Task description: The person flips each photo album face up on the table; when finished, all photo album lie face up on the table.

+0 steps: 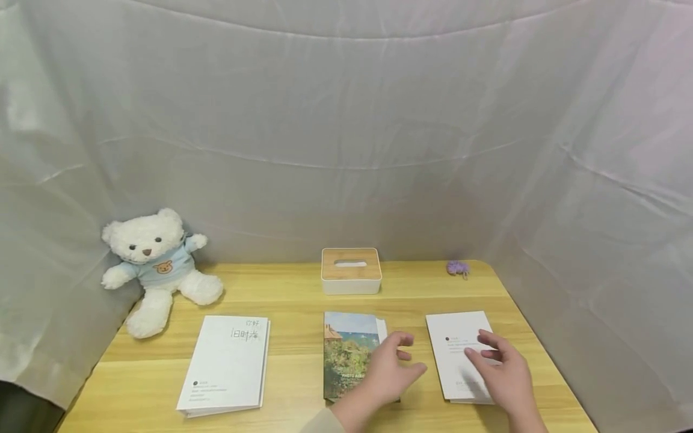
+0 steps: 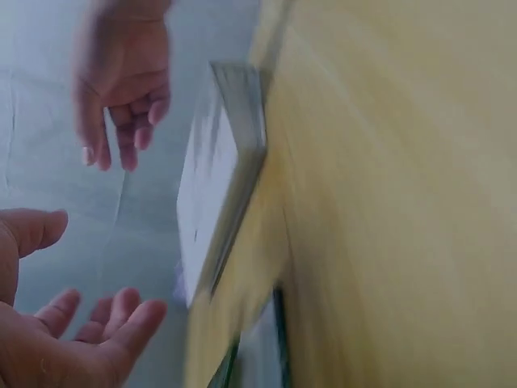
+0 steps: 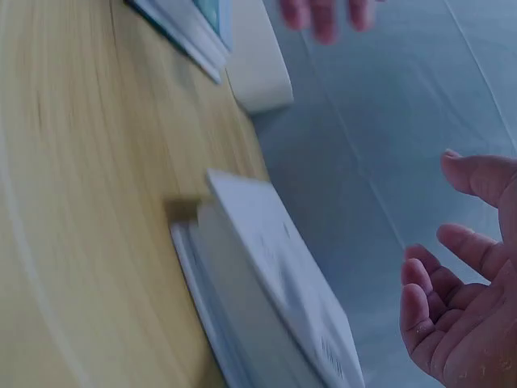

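Left hand [image 1: 394, 371] and right hand [image 1: 505, 370] hover empty, fingers loosely parted, at lower right.
Both partly cover albums: the white album [image 1: 453, 364], lower right, and the painted-cover album [image 1: 344, 358], lower centre. Gripping only the white one's top cover [image 3: 295, 275] could swing it open.

Photo album [image 1: 346, 355]: left side free, tissue box [image 1: 351, 286] behind.

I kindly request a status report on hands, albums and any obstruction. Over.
Left hand empty, near painted album. Right hand empty, held off rightmost white album. No obstruction visible between these two.
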Demonstrator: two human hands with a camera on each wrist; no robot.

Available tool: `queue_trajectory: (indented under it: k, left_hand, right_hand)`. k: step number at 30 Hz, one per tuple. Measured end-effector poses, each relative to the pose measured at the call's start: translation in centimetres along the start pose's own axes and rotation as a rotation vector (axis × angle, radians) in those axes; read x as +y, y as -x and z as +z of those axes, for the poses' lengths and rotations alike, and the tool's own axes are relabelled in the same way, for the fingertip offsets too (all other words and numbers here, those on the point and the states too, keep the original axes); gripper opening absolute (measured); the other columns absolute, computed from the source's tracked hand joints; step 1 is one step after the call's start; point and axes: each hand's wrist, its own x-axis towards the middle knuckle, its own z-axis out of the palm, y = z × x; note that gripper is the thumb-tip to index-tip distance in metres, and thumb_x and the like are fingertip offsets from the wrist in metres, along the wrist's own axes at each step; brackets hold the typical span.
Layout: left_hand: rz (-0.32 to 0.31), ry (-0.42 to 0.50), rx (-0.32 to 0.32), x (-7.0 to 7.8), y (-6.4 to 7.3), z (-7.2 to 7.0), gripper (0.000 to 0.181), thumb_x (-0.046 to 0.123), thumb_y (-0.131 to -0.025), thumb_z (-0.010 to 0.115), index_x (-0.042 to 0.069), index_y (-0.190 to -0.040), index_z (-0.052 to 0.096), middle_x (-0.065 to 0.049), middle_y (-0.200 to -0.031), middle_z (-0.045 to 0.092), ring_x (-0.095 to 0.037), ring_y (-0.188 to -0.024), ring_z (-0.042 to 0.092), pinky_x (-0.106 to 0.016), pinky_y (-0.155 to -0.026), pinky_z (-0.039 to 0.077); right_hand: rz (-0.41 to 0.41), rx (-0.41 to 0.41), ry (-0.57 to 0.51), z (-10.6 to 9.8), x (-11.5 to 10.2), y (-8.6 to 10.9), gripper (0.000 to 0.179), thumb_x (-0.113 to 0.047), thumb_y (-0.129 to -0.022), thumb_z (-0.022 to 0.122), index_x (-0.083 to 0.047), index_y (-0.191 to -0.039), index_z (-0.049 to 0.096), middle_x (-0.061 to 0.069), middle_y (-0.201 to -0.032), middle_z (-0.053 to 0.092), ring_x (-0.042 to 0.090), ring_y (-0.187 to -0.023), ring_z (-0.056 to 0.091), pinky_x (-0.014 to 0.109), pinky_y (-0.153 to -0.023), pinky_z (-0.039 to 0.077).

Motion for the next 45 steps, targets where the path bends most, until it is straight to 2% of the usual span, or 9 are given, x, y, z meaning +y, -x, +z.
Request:
queue_trajectory:
  k: [4, 7, 11, 14, 17, 23, 27, 35, 45]
  left_hand:
    - [-0.089, 0.028, -0.025, -0.2, -0.9, 1.8, 0.058, 0.017, -0.089, 0.086, 0.009, -0.140, 0.061, -0.009, -0.139, 0.061, -0.023, -0.107, 0.067, -0.033, -0.075, 0.061]
    - [-0.113, -0.034, -0.045, -0.3, -1.3, 2.8, 0.067, 0.020, -0.087, 0.088, 0.007, -0.146, 0.058, -0.011, -0.143, 0.059, -0.024, -0.104, 0.068, -0.035, -0.077, 0.061]
    - [-0.126, -0.172, -0.114, -0.2, -1.6, 3.8, 0.075, 0.027, -0.087, 0.088, 0.006, -0.150, 0.055, -0.014, -0.143, 0.061, -0.025, -0.106, 0.069, -0.039, -0.085, 0.060]
    - [-0.146, -0.250, -0.163, 0.0, -1.8, 4.6, 0.076, 0.033, -0.087, 0.087, 0.007, -0.151, 0.055, -0.014, -0.144, 0.061, -0.029, -0.124, 0.064, -0.042, -0.100, 0.056]
    - [-0.152, -0.296, -0.193, 0.2, -1.8, 5.3, 0.079, 0.035, -0.086, 0.088, 0.005, -0.151, 0.055, -0.014, -0.147, 0.060, -0.032, -0.139, 0.055, -0.044, -0.112, 0.049]
    - [-0.145, -0.306, -0.210, 0.1, -1.8, 6.3, 0.078, 0.033, -0.084, 0.091, 0.000, -0.146, 0.058, -0.014, -0.139, 0.066, -0.027, -0.129, 0.062, -0.036, -0.108, 0.051]
    - [-0.147, -0.257, -0.214, -0.1, -1.9, 6.6, 0.069, 0.029, -0.083, 0.091, 0.000, -0.138, 0.063, -0.007, -0.119, 0.072, -0.017, -0.108, 0.067, -0.031, -0.099, 0.054]
    - [-0.178, -0.333, -0.224, 0.3, -1.7, 7.5, 0.071, 0.035, -0.086, 0.088, -0.006, -0.138, 0.063, -0.017, -0.133, 0.069, -0.027, -0.124, 0.065, -0.034, -0.105, 0.053]
    - [-0.214, -0.211, -0.288, 1.3, -1.2, 7.9, 0.072, 0.030, -0.086, 0.089, -0.002, -0.143, 0.059, -0.012, -0.133, 0.067, -0.020, -0.120, 0.064, -0.031, -0.101, 0.053]
  right_hand:
    - [0.055, 0.047, 0.014, -1.3, 1.0, 0.1, 0.052, -0.019, -0.094, 0.083, 0.004, -0.137, 0.065, 0.026, -0.134, 0.067, -0.007, -0.091, 0.056, 0.007, -0.073, 0.049]
    - [0.101, 0.050, 0.037, -2.0, 1.7, 0.2, 0.058, -0.021, -0.095, 0.083, 0.005, -0.141, 0.061, 0.028, -0.139, 0.063, 0.010, -0.104, 0.061, 0.008, -0.074, 0.047]
    - [0.190, -0.041, 0.097, -3.1, 2.8, -0.2, 0.080, -0.030, -0.097, 0.079, 0.010, -0.155, 0.041, 0.035, -0.154, 0.044, 0.050, -0.132, 0.049, 0.041, -0.102, 0.052]
    - [0.240, -0.141, 0.133, -3.9, 3.5, -0.8, 0.094, -0.038, -0.100, 0.075, 0.015, -0.159, 0.025, 0.043, -0.159, 0.027, 0.063, -0.141, 0.032, 0.072, -0.113, 0.033]
    - [0.277, -0.216, 0.166, -4.2, 4.1, -1.2, 0.101, -0.046, -0.101, 0.071, 0.016, -0.160, 0.017, 0.046, -0.160, 0.020, 0.065, -0.144, 0.025, 0.072, -0.118, 0.026]
    - [0.264, -0.305, 0.220, -3.7, 4.9, -1.5, 0.101, -0.047, -0.103, 0.068, 0.025, -0.154, 0.019, 0.051, -0.153, 0.026, 0.065, -0.141, 0.034, 0.070, -0.115, 0.034]
    - [0.233, -0.317, 0.274, -3.4, 5.4, -1.5, 0.097, -0.047, -0.103, 0.068, 0.029, -0.147, 0.028, 0.050, -0.146, 0.040, 0.061, -0.134, 0.046, 0.067, -0.110, 0.042]
    - [0.271, -0.321, 0.258, -3.4, 5.9, -1.6, 0.096, -0.047, -0.103, 0.067, 0.030, -0.146, 0.028, 0.050, -0.149, 0.036, 0.062, -0.136, 0.042, 0.069, -0.112, 0.039]
    - [0.255, -0.307, 0.193, -3.1, 5.4, -1.4, 0.091, -0.049, -0.103, 0.067, 0.024, -0.148, 0.037, 0.045, -0.150, 0.042, 0.055, -0.133, 0.049, 0.066, -0.110, 0.042]
